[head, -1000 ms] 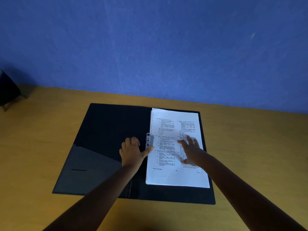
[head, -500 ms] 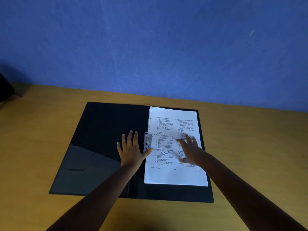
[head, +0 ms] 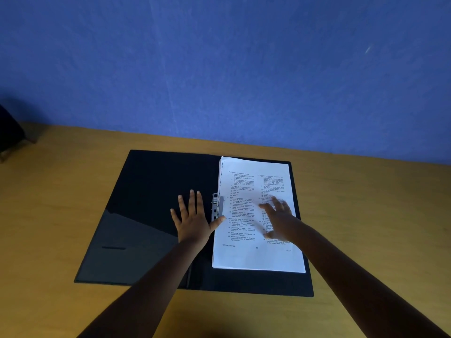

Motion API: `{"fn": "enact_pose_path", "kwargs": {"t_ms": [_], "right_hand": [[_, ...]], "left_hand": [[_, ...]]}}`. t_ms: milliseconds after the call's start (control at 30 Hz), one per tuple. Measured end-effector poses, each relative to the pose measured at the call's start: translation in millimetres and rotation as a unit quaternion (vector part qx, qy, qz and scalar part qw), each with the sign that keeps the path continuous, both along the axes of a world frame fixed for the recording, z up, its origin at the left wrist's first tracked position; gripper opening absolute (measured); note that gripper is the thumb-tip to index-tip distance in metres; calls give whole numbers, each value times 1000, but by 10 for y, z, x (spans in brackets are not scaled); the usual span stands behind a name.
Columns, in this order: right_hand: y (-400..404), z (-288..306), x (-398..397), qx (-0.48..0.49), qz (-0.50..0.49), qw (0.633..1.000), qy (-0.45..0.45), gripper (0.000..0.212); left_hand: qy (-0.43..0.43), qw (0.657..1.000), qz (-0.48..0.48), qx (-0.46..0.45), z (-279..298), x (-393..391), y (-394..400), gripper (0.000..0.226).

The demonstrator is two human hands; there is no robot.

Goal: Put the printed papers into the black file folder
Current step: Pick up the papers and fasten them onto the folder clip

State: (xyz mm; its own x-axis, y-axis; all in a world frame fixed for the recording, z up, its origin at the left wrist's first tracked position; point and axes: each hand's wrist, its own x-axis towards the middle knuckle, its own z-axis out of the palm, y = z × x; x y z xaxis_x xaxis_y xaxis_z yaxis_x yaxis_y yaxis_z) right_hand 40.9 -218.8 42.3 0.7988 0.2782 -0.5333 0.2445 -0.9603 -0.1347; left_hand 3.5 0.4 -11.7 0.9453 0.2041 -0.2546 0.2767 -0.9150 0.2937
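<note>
Two bare forearms rising from the bottom edge of the frame toward the centre. Left hand spread flat, fingers wide, palm down on the inner left cover of the black file folder, thumb tip stretched right to touch the left edge of the printed papers beside the metal clip; gripping nothing. Right hand also splayed, over the right half of the top sheet, slightly blurred, so perhaps pressing, perhaps just above the page; nothing pinched between its fingers.

Folder lying open and flat at centre frame on the wooden table, with a lighter grey pocket across the lower left of the left cover. Papers stacked neatly on the right cover, inside its borders, left margin at the spine by the clip, two columns of small print facing up, too small to read.

Beyond, the blue wall filling the upper half. At the far left edge, a dark object, cut off by the frame, unidentifiable.
</note>
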Motion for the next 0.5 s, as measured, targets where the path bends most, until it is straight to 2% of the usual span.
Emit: {"fn": "enact_pose_path", "kwargs": {"t_ms": [333,500], "right_hand": [[-11,15,-5,16,-16,1000,11,89],[-1,23,-8,9,-7,1000,12,88]], "left_hand": [[-7,1000,-4,-18,-21,13,30,130],[-11,1000,-2,-24,-58,15,45,108]]}}
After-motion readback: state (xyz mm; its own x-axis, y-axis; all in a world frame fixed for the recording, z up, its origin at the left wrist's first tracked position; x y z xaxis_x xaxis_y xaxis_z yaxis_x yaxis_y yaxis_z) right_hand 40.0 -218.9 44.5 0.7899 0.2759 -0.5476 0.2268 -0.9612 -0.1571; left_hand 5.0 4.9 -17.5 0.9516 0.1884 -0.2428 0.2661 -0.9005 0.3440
